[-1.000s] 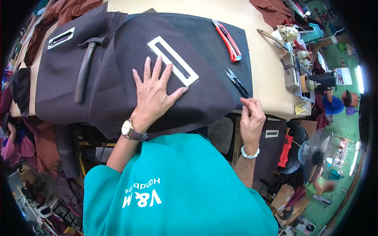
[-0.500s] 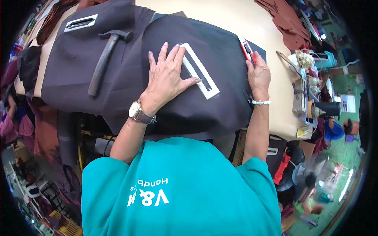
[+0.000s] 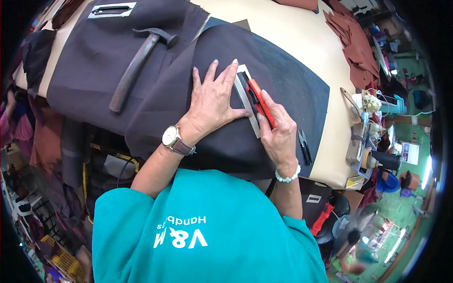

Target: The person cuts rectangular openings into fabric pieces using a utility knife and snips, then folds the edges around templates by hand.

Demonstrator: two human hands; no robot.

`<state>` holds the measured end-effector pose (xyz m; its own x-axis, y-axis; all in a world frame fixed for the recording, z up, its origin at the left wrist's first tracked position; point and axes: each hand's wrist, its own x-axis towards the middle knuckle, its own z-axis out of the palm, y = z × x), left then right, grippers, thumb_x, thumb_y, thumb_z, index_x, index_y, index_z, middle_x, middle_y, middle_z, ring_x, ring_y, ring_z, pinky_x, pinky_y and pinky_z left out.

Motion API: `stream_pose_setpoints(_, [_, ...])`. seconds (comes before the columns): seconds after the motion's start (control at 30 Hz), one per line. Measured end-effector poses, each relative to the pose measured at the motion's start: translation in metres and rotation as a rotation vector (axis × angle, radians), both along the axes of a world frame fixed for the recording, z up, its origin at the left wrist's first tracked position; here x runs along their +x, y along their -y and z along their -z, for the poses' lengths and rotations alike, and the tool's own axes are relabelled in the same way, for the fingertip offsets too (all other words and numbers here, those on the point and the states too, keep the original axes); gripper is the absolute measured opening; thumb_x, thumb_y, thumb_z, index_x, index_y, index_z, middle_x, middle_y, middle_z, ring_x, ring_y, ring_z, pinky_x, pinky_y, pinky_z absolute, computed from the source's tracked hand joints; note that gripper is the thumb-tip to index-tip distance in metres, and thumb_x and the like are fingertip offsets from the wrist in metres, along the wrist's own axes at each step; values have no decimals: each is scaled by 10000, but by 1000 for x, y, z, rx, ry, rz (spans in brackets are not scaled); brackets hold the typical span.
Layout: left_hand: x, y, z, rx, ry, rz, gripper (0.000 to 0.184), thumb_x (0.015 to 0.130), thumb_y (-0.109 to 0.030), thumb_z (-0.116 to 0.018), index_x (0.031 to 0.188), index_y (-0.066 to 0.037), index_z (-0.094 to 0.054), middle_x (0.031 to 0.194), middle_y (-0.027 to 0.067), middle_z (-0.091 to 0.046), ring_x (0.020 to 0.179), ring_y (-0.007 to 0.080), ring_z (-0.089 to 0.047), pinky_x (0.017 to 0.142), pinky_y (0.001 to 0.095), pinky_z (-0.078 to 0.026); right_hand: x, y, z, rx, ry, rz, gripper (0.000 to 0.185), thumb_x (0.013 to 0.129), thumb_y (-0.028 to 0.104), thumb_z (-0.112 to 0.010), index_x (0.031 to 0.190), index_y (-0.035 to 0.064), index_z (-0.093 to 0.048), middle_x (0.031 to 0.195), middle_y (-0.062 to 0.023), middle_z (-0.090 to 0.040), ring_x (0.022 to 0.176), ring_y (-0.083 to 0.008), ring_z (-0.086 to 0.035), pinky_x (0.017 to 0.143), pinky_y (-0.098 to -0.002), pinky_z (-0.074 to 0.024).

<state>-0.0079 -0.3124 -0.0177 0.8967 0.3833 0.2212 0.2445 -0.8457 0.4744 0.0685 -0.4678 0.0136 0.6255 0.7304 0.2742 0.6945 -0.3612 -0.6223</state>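
My left hand [image 3: 213,101] lies spread on dark brown fabric [image 3: 212,146], its fingertips and thumb beside a white rectangular frame [image 3: 246,104] with a slot. In my right hand [image 3: 279,129] is a red utility knife [image 3: 262,104], its front end over the frame's upper part. The blade tip cannot be made out. A hammer [image 3: 137,68] rests on the fabric to the left. Black thread snips [image 3: 304,147] lie on the dark mat [image 3: 309,99], right of my right hand.
Another white frame [image 3: 112,10] is on the fabric at the upper left. Reddish-brown pieces [image 3: 349,45], a brush [image 3: 351,100] and a bundle of strips [image 3: 355,144] lie along the table's right side. The pale tabletop [image 3: 288,28] shows behind the mat.
My right hand has taken hold of the red knife from the mat and brought it left over the white frame. My left hand remains spread beside the frame. The view has shifted.
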Motion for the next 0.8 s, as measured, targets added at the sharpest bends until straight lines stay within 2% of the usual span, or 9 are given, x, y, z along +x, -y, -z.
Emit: stream_pose_setpoints(0.8, [0, 0, 2, -11, 11, 0, 1059, 602, -551, -742, 1390, -40, -254, 1342, 158, -414, 1280, 375, -314, 988, 662, -213, 3, 1, 9, -16, 65, -25, 491, 767, -33, -576, 1238, 102, -533, 927, -150, -623, 762, -278, -647, 666, -353, -525])
